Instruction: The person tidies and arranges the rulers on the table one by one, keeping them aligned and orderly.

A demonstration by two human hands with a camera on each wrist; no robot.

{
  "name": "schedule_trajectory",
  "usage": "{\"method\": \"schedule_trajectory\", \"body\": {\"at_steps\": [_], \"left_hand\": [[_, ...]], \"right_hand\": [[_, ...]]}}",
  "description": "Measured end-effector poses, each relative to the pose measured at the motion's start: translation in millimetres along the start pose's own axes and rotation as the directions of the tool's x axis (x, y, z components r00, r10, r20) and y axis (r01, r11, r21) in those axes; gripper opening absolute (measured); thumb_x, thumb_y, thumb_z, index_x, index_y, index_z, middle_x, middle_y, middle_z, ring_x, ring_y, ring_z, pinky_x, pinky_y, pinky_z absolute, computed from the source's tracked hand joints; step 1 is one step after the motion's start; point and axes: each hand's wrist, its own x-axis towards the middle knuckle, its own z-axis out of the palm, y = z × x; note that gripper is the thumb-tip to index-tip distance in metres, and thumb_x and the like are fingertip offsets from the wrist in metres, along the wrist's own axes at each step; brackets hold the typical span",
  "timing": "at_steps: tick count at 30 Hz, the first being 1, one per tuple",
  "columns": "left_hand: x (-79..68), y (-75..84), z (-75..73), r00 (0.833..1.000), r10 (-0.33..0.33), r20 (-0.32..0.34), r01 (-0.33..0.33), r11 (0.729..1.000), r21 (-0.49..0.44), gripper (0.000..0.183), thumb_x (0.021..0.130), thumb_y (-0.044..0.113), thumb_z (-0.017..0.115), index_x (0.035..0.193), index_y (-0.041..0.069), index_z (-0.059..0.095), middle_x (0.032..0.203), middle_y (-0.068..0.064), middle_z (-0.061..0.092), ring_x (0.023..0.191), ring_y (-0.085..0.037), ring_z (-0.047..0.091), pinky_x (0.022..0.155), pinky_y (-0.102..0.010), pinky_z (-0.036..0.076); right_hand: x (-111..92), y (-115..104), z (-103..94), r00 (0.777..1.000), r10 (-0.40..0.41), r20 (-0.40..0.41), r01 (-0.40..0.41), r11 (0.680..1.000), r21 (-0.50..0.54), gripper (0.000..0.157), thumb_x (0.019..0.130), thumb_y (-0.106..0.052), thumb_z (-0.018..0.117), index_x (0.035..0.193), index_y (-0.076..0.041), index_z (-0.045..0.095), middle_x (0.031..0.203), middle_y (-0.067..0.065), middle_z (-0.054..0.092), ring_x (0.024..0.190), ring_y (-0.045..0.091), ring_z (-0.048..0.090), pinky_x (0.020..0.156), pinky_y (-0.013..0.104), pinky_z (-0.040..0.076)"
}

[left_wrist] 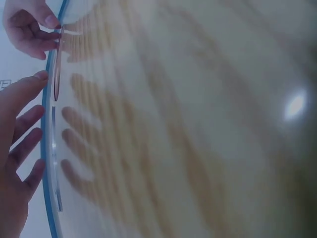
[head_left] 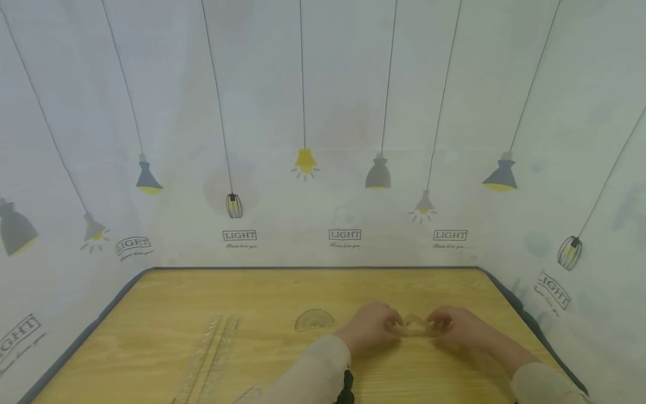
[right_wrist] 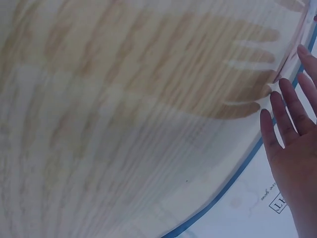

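Observation:
A small clear set square [head_left: 416, 326], triangular in outline, lies between my two hands on the right half of the table. My right hand [head_left: 456, 328] pinches its right end, with thumb and fingertips meeting it low over the wood; the left wrist view also shows this right hand [left_wrist: 30, 29] at the far end of the thin edge. Beside the other end is my left hand [head_left: 370, 328]. From the left wrist, this hand [left_wrist: 22, 134] has spread, fairly straight fingers just above the surface. The right wrist view shows the right hand [right_wrist: 297, 129] with extended fingers.
A clear protractor [head_left: 314, 320] lies left of my left hand. Two clear straight rulers [head_left: 219, 359] lie further left, side by side. Another clear piece [head_left: 248, 395] is partly cut off at the bottom. Lamp-printed walls [head_left: 343, 196] enclose the wooden table [head_left: 141, 320].

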Motion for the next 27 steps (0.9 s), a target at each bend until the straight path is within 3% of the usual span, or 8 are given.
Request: {"method": "schedule_trajectory", "body": {"at_steps": [8, 13, 20, 27], "left_hand": [[4.8, -6.8, 5.8, 0.999, 0.031, -0.043, -0.029, 0.998, 0.062, 0.026, 0.08, 0.033, 0.081, 0.102, 0.021, 0.074, 0.086, 0.017, 0.064, 0.075, 0.003, 0.052, 0.069, -0.014, 0.042], [5.2, -5.5, 4.8, 0.999, -0.022, -0.042, 0.025, 0.997, 0.069, 0.026, 0.079, 0.033, 0.081, 0.102, 0.022, 0.076, 0.09, 0.016, 0.066, 0.081, 0.0, 0.055, 0.076, -0.017, 0.044], [9.0, -6.5, 7.5, 0.998, -0.051, -0.024, 0.053, 0.996, 0.066, 0.023, 0.079, 0.033, 0.082, 0.099, 0.022, 0.078, 0.091, 0.016, 0.067, 0.084, -0.001, 0.057, 0.078, -0.017, 0.045], [9.9, -5.1, 7.2, 0.995, -0.095, 0.037, 0.095, 0.995, 0.006, 0.021, 0.08, 0.031, 0.081, 0.1, 0.025, 0.079, 0.092, 0.017, 0.067, 0.086, 0.0, 0.056, 0.078, -0.017, 0.045]], "right_hand": [[2.5, 16.1, 1.7, 0.995, 0.095, -0.04, -0.096, 0.995, -0.017, 0.04, 0.076, -0.021, 0.083, 0.109, -0.003, 0.068, 0.092, 0.0, 0.061, 0.086, 0.019, 0.055, 0.076, 0.04, 0.048], [4.5, 20.4, 3.0, 0.986, 0.163, -0.037, -0.164, 0.986, -0.031, 0.038, 0.076, -0.023, 0.083, 0.109, -0.006, 0.07, 0.091, -0.002, 0.06, 0.085, 0.017, 0.056, 0.077, 0.039, 0.05], [2.6, 18.6, 2.0, 0.994, 0.105, -0.036, -0.106, 0.994, -0.017, 0.031, 0.079, -0.019, 0.08, 0.106, -0.005, 0.073, 0.089, -0.003, 0.059, 0.086, 0.018, 0.056, 0.08, 0.042, 0.049], [2.1, 13.9, 3.9, 0.991, 0.126, -0.032, -0.126, 0.992, 0.027, 0.025, 0.079, -0.017, 0.08, 0.102, -0.007, 0.073, 0.092, -0.003, 0.063, 0.09, 0.021, 0.059, 0.085, 0.047, 0.05]]}}
